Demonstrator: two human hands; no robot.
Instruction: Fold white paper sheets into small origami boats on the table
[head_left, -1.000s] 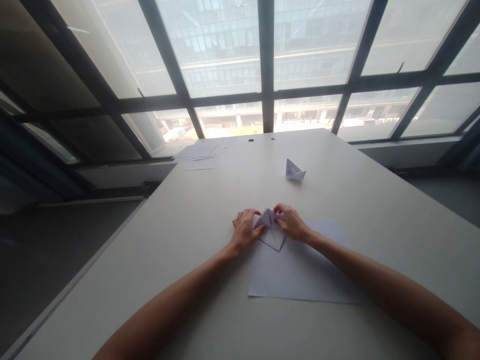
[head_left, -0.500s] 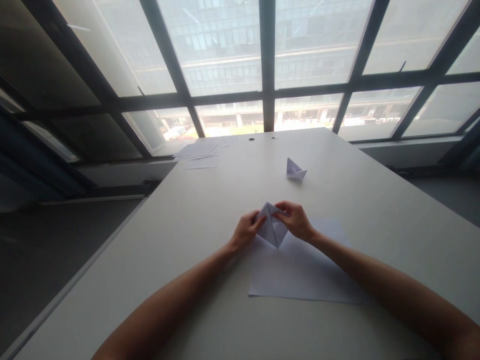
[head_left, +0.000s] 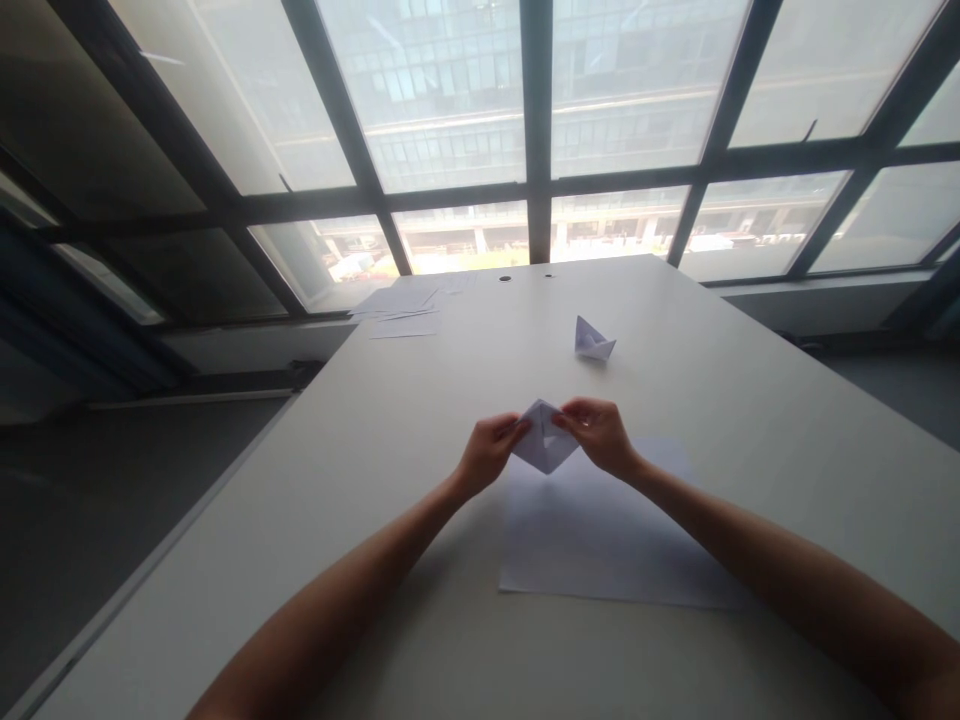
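A small diamond-shaped piece of folded paper [head_left: 545, 455] is held up between my hands, its seam down the middle and a gap showing in its front. My left hand [head_left: 486, 452] pinches its left corner, thumb in front. At the opposite corner my right hand [head_left: 602, 436] pinches the paper the same way, fingers behind. Below and partly behind them a flat white sheet [head_left: 592, 545] lies on the table, with my right forearm crossing over its right side.
A folded paper boat [head_left: 595, 343] stands on the white table [head_left: 420, 400] beyond my right hand. Loose paper sheets [head_left: 397, 300] lie overlapping at the far left edge. A round cable hole [head_left: 505, 279] is near the far edge, before the windows [head_left: 457, 100].
My hands have moved slightly apart and up, pulling the folded paper's side corners outward. It now looks wider and shorter, with its lower point raised.
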